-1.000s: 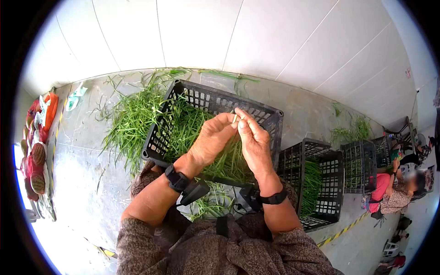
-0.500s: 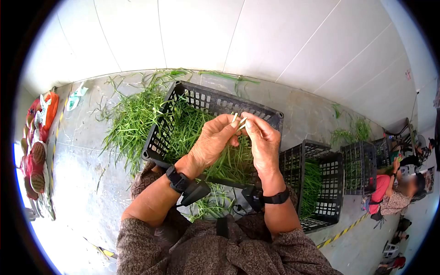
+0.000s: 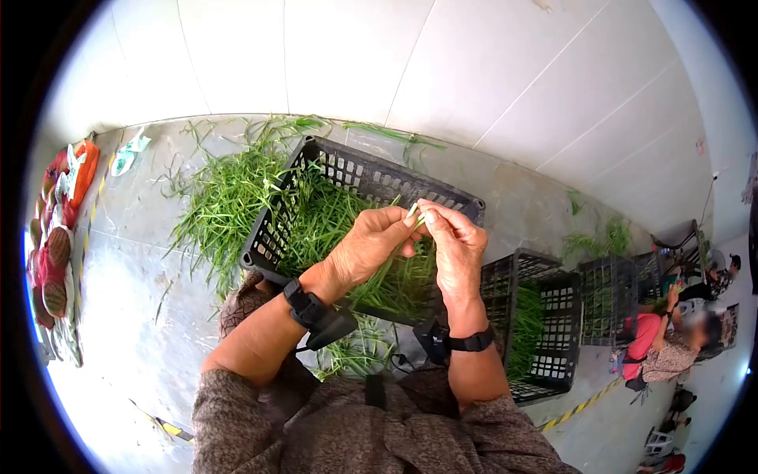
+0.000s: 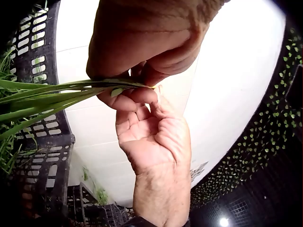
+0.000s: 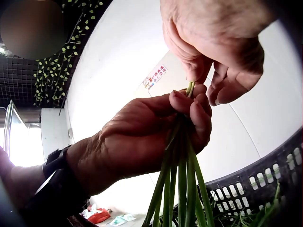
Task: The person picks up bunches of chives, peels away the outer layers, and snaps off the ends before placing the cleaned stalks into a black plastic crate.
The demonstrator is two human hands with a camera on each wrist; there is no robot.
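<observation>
In the head view both hands meet over a black plastic crate [image 3: 379, 167] heaped with green chives [image 3: 320, 225]. My left hand [image 3: 365, 246] grips a small bunch of long flat chives [image 5: 183, 194], whose leaves fan out below the fist in the right wrist view. Their pale stem ends [image 5: 190, 88] stick out above its thumb and fingers. At those ends, my right hand [image 3: 458, 253] pinches with thumb and forefinger, its other fingers loosely bent. From the left wrist, the leaves [image 4: 47, 99] stretch away to the left, and the right palm [image 4: 154, 137] faces the camera.
Loose chives [image 3: 225, 201] lie on the grey floor [image 3: 150, 261] left of the crate. A second black crate [image 3: 557, 332] with chives stands to the right, another crate [image 3: 608, 300] beyond it. A person [image 3: 671, 347] sits far right. Behind rises a white wall [image 3: 339, 63].
Half a second ago the right fingers held a pale stem slightly apart from the left hand's stem; now the stem ends lie closer together. The head view has shifted slightly.
</observation>
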